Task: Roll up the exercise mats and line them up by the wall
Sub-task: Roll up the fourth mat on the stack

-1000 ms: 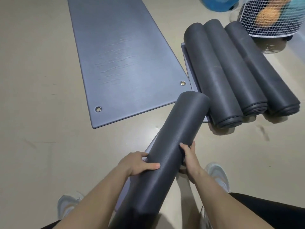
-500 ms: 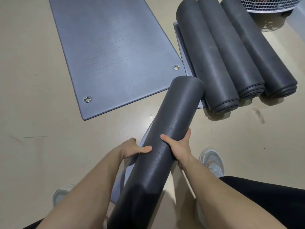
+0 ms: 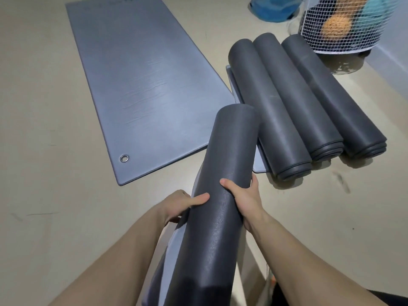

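I hold a dark grey rolled mat [image 3: 223,186] lifted off the floor, its far end pointing up and to the right. My left hand [image 3: 183,203] grips its left side, thumb across the top. My right hand [image 3: 245,195] grips the right side, thumb on top. A loose flap of the mat hangs under the roll by my left hand. Three rolled mats [image 3: 306,100] lie side by side on the floor at right, resting on a flat mat edge [image 3: 258,164]. A blue-grey mat [image 3: 141,85] with an eyelet lies unrolled at left.
A white wire basket [image 3: 346,25] holding orange and teal balls stands at the back right, next to a blue object [image 3: 273,7]. A pale wall [image 3: 395,60] runs along the right edge. Beige floor [image 3: 48,129] spreads to the left and front.
The roll's far end has swung closer to the three rolled mats, now covering the flat mat's right eyelet. Both hands keep their grip. The view has tilted up, showing the basket again.
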### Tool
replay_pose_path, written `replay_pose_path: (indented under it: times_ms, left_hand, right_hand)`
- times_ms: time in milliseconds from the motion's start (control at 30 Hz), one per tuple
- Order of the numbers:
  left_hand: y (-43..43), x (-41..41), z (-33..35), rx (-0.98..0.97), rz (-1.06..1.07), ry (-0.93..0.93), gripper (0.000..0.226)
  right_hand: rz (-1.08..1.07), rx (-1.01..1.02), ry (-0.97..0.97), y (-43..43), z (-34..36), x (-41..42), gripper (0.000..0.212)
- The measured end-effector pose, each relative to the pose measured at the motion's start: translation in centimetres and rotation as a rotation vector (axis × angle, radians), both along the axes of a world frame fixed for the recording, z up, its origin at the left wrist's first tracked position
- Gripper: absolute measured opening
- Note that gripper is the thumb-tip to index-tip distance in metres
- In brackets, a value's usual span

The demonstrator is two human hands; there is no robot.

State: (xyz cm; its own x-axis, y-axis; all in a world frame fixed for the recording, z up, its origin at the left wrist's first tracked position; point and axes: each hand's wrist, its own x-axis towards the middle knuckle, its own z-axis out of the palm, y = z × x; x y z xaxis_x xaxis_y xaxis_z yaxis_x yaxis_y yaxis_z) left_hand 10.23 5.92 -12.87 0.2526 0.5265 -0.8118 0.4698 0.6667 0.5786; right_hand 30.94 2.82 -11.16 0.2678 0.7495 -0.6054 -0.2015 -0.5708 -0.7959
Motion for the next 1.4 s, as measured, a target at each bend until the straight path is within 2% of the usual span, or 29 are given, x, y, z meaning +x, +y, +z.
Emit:
replay_pose_path:
  times_ms: [100,300,567,633,733,800,967,1000,1067,1100,1200,1300,1400]
  left_hand:
    - [-0.3,0.4,-0.4,-0.013,-0.05,-0.015,0.075]
    - [-3.0,1.0,1.0,0.02,0.042,-0.056,0.074]
    - [-4.8,1.7,4.3,0.095,0.098,-0.091,0.062]
    - [-3.3,2.5,4.7,0.124,0.148,-0.097,0.06]
    - [0.6,3.5,4.6,0.161,0.235,-0.113,0.037]
    - [4.2,4.2,3.9,0.174,0.265,-0.127,0.034]
    - [14.5,7.1,0.0,0.196,0.409,-0.159,0.071]
    - [16.6,7.8,-0.8,0.205,0.433,-0.164,0.073]
    - [20.2,9.5,-2.0,0.209,0.474,-0.192,0.067]
    - [21.8,10.5,-2.6,0.202,0.489,-0.211,0.063]
    - [25.1,13.3,-5.1,0.218,0.497,-0.182,0.066]
    - [25.8,14.3,-6.8,0.258,0.442,-0.05,0.071]
    - [23.1,12.3,-7.4,0.382,0.321,0.05,0.055]
  right_hand:
    - [0.0,0.014,-0.03,-1.0,-0.1,0.4,0.083]
    - [0.056,0.082,-0.071,-2.8,2.1,0.5,0.08]
    - [0.103,0.158,-0.145,-4.0,6.1,1.1,0.077]
    - [0.134,0.189,-0.176,-1.8,6.8,1.6,0.075]
    - [0.189,0.207,-0.191,3.5,7.1,2.3,0.068]
    - [0.221,0.2,-0.189,7.9,6.7,2.9,0.065]
    - [0.257,0.192,-0.269,20.3,3.6,4.9,0.08]
    - [0.271,0.195,-0.321,22.7,2.9,5.3,0.082]
    - [0.28,0.182,-0.417,27.0,1.6,6.3,0.104]
    - [0.288,0.159,-0.486,28.5,1.1,6.7,0.107]
    - [0.368,0.112,-0.825,30.2,-1.3,7.4,0.083]
    - [0.465,0.132,-1.139,28.5,-3.7,6.7,0.067]
    - [0.471,0.244,-1.419,25.2,-4.3,5.3,0.053]
